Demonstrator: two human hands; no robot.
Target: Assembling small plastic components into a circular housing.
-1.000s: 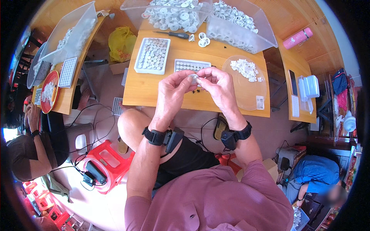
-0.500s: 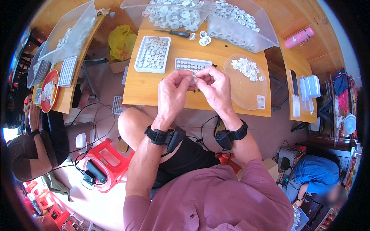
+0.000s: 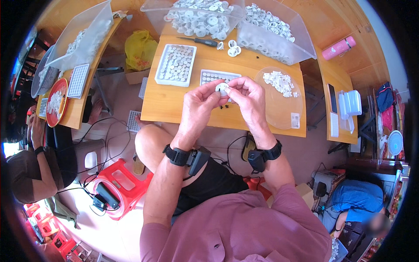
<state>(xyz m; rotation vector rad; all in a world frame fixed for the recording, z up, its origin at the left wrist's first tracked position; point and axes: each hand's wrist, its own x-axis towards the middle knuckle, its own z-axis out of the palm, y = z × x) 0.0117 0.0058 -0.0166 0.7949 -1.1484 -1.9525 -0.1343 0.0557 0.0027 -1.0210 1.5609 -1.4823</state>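
Observation:
A small round white plastic piece (image 3: pixel 222 89) is pinched between the fingertips of both my hands above the front of the wooden table. Its face shows a dark spot near the left side. My left hand (image 3: pixel 198 105) grips it from the left, thumb and fingers closed on its rim. From the right, the thumb and fingers of my right hand (image 3: pixel 248 101) press on it. Just behind my fingers lies a small white tray (image 3: pixel 220 71) with rows of round discs, partly hidden by the hands. Tiny black parts (image 3: pixel 223 106) lie on the tabletop near my fingers.
A larger white tray (image 3: pixel 172 83) of discs stands left, a round clear lid (image 3: pixel 283 114) with small white pieces right. Behind are a screwdriver (image 3: pixel 205 42), loose white rings (image 3: pixel 234 51) and clear bins (image 3: pixel 275 49) of white parts. Another person's hand (image 3: pixel 36 131) is at far left.
The white piece has turned and come into fuller view between my fingertips. My hands have shifted slightly, and the view of the table has moved a little.

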